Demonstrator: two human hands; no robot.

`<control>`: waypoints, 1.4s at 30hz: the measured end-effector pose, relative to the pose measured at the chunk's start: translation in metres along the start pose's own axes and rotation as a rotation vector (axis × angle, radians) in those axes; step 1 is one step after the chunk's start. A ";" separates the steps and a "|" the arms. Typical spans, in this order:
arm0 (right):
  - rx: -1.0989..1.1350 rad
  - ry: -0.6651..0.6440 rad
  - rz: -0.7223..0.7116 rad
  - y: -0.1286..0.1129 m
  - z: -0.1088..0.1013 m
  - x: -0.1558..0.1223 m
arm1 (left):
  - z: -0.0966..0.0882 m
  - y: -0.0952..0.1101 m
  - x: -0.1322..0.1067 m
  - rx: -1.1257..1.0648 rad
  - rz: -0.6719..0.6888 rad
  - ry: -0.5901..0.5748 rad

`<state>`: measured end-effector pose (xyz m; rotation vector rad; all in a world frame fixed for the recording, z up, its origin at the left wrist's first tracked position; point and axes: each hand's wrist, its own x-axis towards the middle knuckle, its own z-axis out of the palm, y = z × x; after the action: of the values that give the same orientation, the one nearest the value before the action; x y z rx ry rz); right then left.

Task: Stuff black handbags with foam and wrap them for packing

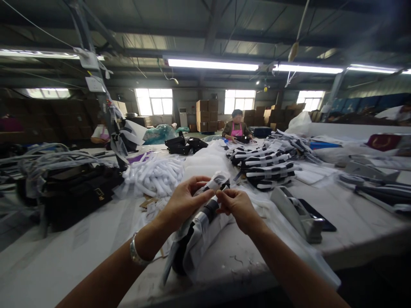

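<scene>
Between my hands stands a black bag (184,250) seen almost edge-on, partly covered by clear and white wrapping. Its black strap (210,208), banded with white wrap, rises toward my fingers. My left hand (183,201), with a silver bracelet at the wrist, curls its fingers and thumb around the wrapped top of the strap. My right hand (239,207) is closed in a pinch at the same strap, thumb against forefinger; the small bit between those fingertips is hidden. White foam sheeting (207,162) lies just behind.
A heap of white foam tubes (156,173) and a large black bag (80,192) lie left. Wrapped black straps (266,167) are piled right, near a grey tape dispenser (298,214) and a dark flat device (317,214). A co-worker (236,128) in a pink apron sits across the table.
</scene>
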<state>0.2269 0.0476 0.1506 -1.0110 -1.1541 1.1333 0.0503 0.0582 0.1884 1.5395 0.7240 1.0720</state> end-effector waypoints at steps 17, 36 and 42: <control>0.091 0.075 -0.090 -0.003 -0.009 -0.032 | -0.011 -0.003 0.006 -0.102 -0.071 -0.009; 0.390 -0.014 -0.002 -0.027 0.021 0.003 | -0.017 0.002 -0.002 0.093 0.141 0.061; 0.237 -0.007 0.049 -0.005 -0.012 -0.005 | -0.058 -0.064 -0.057 0.157 0.008 0.313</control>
<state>0.2397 0.0416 0.1528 -0.8555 -0.9782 1.2802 -0.0198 0.0485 0.1130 1.5221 1.0373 1.3041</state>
